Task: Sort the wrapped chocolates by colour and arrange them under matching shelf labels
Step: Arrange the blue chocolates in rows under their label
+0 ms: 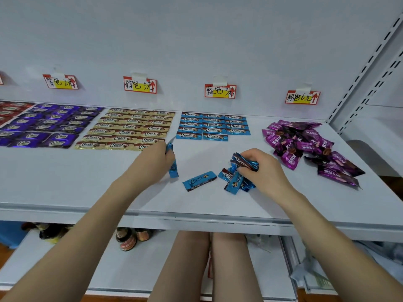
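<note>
My left hand (156, 162) grips a blue wrapped chocolate (173, 168) upright on the white shelf (87, 182). My right hand (259, 166) pinches another blue chocolate (244, 161) above a small loose heap of blue chocolates (234, 182). One blue chocolate (199, 180) lies alone between my hands. Behind them, blue chocolates (212, 126) lie in neat rows under the blue label (220, 91). Gold ones (128, 129) lie in rows under their label (139, 85), and purple ones (48, 125) under theirs (60, 81).
A loose pile of magenta chocolates (309, 147) lies at the right under the pink label (302, 97). Red chocolates (8, 110) show at the far left. A slotted shelf upright (366, 68) stands at the right. Bottles (128, 237) stand on the lower shelf.
</note>
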Available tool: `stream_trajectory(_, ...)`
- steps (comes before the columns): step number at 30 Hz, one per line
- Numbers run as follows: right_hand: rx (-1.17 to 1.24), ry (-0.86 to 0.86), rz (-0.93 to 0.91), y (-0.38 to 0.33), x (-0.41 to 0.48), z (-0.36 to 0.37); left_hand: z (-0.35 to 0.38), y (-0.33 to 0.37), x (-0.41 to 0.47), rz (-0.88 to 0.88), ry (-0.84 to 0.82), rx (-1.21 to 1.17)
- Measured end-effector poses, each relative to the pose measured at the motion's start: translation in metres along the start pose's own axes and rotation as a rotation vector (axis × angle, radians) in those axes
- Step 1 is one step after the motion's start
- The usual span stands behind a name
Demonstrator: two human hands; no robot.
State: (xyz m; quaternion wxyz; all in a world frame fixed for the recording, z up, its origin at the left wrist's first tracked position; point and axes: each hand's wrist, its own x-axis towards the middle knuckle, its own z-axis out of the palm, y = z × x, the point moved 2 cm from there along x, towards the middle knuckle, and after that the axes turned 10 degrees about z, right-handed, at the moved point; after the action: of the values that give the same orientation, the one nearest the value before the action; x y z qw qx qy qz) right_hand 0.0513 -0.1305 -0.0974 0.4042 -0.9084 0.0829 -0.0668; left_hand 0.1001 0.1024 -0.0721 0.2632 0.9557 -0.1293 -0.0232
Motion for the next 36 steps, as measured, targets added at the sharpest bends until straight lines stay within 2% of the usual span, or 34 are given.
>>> stream_trajectory(2,0.025,0.019,-0.001,0.0,0.002,-0.002,0.002,0.005,0.0,0.02,0.003,-0.046)
stream_trajectory(4,0.073,0.044,0.0,0.0,0.004,-0.004,0.014,0.016,-0.003,0.116,-0.041,0.011)
stream_trajectory(7,0.177,0.073,0.024,0.001,0.006,-0.008,0.034,0.033,-0.01,0.252,-0.09,0.257)
stream_trajectory(10,0.246,0.081,0.048,0.003,0.008,-0.011,0.046,0.043,-0.019,0.322,-0.045,0.427)
stream_trajectory(13,0.3,0.079,0.073,0.003,0.009,-0.013,0.05,0.043,-0.019,0.278,-0.056,0.421)
stream_trajectory(18,0.409,0.081,0.121,0.003,0.011,-0.017,0.05,0.045,-0.007,0.18,-0.152,0.267)
stream_trajectory(21,0.515,0.074,0.169,0.003,0.011,-0.02,0.047,0.047,-0.005,0.268,-0.137,0.305)
stream_trajectory(23,0.55,0.073,0.193,0.001,0.011,-0.022,0.046,0.046,-0.006,0.348,-0.082,0.403)
stream_trajectory(25,0.587,0.049,0.198,-0.003,0.012,-0.024,0.041,0.041,-0.003,0.364,-0.002,0.361)
stream_trajectory(27,0.649,0.006,0.195,-0.01,0.012,-0.024,0.032,0.037,0.0,0.252,0.117,0.045)
stream_trajectory(28,0.689,-0.016,0.189,-0.015,0.012,-0.022,0.029,0.037,0.002,0.145,0.176,-0.225)
stream_trajectory(30,0.766,-0.055,0.175,-0.027,0.012,-0.017,0.031,0.039,0.004,-0.151,0.253,-0.949)
stream_trajectory(32,0.792,-0.065,0.134,-0.042,0.011,-0.005,0.039,0.052,0.003,-0.365,0.204,-1.518)
stream_trajectory(34,0.678,0.032,0.052,-0.055,0.01,0.006,0.045,0.065,0.002,-0.442,0.163,-1.853)
stream_trajectory(36,0.597,0.131,-0.012,-0.065,0.009,0.016,0.047,0.07,0.006,-0.48,0.18,-2.021)
